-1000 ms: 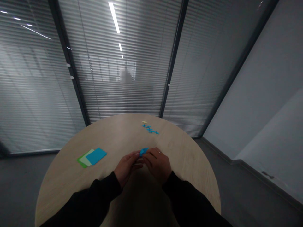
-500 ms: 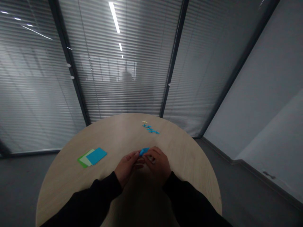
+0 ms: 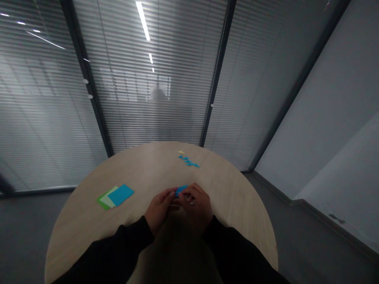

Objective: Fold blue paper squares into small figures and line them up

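A folded blue paper piece (image 3: pixel 181 190) is being pinched between the left hand (image 3: pixel 160 206) and right hand (image 3: pixel 195 203) (both closed narrowly on it) at lower centre.

light: dim, cool | src: ceiling strip light (image 3: pixel 142 21), glare on window blinds (image 3: pixel 154 118) | lens: fisheye, edges bowed | blur: pixelated patch (image 3: pixel 158 94)

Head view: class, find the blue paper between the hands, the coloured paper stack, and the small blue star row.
Blue paper (image 3: pixel 181 190): head view, exposed middle.
Coloured paper stack (image 3: pixel 121 195): head view, top sheet.
Blue star row (image 3: pixel 187 160): head view, middle star.
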`<action>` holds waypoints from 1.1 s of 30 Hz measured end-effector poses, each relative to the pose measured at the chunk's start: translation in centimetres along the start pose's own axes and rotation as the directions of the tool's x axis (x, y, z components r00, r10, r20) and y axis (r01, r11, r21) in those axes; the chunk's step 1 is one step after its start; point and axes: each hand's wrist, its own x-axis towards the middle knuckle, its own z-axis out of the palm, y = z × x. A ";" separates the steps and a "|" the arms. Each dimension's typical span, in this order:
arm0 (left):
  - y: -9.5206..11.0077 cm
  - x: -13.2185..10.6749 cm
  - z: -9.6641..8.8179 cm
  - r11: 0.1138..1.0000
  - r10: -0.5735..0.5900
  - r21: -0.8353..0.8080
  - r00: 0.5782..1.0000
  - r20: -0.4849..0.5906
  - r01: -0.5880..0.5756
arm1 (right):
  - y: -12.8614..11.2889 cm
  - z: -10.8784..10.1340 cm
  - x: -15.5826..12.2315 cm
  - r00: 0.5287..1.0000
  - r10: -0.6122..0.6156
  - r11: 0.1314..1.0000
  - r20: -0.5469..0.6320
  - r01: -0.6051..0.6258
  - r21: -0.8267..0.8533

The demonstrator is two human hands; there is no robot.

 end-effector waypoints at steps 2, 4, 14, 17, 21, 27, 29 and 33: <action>0.0 0.0 -0.1 0.997 0.032 0.072 0.999 0.000 -0.032 | -0.1 0.1 0.0 1.000 -0.003 1.000 -0.022 0.004 0.028; 0.2 -0.1 -0.1 0.988 0.077 0.135 0.997 0.017 -0.079 | -0.2 0.2 0.0 0.999 -0.007 0.999 -0.037 0.009 0.041; 1.4 -0.6 0.5 0.987 0.098 0.132 0.995 -0.007 -0.097 | 0.2 0.7 -0.5 0.998 -0.056 0.998 0.027 0.057 -0.026; 1.2 -0.4 0.2 0.992 0.090 0.091 0.995 -0.039 -0.086 | 0.4 0.8 -0.3 0.989 -0.132 0.984 0.061 0.138 -0.116; 0.7 -0.2 0.0 0.994 0.086 0.072 0.996 -0.035 -0.083 | 0.7 0.9 -0.2 0.972 -0.212 0.936 0.101 0.232 -0.264; 0.3 0.0 0.2 0.996 0.069 0.065 0.997 -0.026 -0.067 | 0.5 1.1 -0.5 0.976 -0.203 0.927 0.081 0.218 -0.306; 0.3 0.1 0.2 0.995 0.070 0.080 0.997 -0.043 -0.066 | 0.2 1.3 -0.6 0.983 -0.166 0.931 0.076 0.182 -0.316; 0.6 0.0 0.1 0.985 0.121 0.126 0.991 -0.048 -0.115 | -0.1 1.7 -0.5 0.984 -0.139 0.898 0.108 0.171 -0.406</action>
